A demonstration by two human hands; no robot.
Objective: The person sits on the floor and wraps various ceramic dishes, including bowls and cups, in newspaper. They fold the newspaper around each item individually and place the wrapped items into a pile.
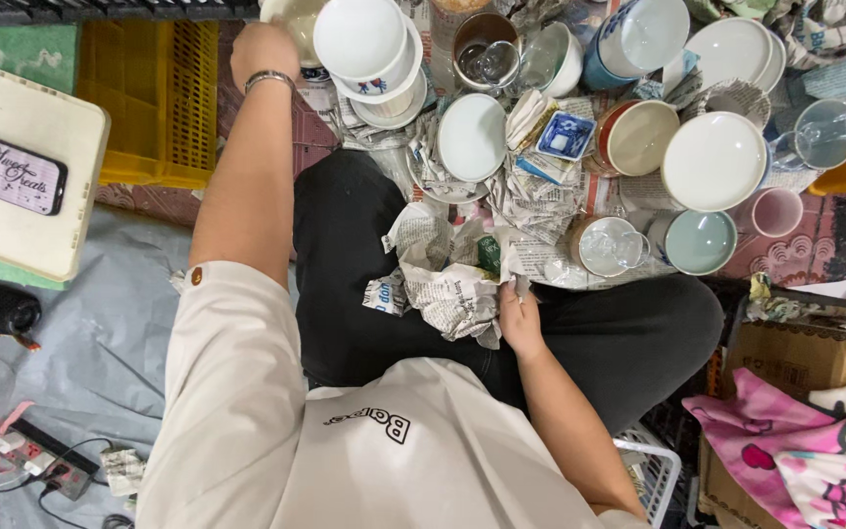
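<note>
My left hand (pixel 262 51) reaches forward to the far left of a crowd of dishes and grips the rim of a cream bowl (pixel 291 22); a metal bracelet sits on that wrist. Beside it stands a stack of white bowls (pixel 369 49). My right hand (pixel 518 318) rests on my lap, fingers closed on the edge of a crumpled newspaper bundle (pixel 447 284) with something green showing inside. Ahead of my crossed legs, white plates (pixel 714 160), a white bowl (pixel 472 137), glass cups (pixel 607 245), a pale blue bowl (pixel 700 241) and a small blue-patterned square dish (pixel 567 135) lie on newspaper sheets.
A yellow plastic crate (pixel 154 98) stands at far left. A white box lid (pixel 22 206) carries a phone (pixel 9 171). A power strip (pixel 46 460) lies on grey sheeting. A cardboard box (pixel 800 358) with pink fabric (pixel 795 451) and a white basket (pixel 653 475) sit at right.
</note>
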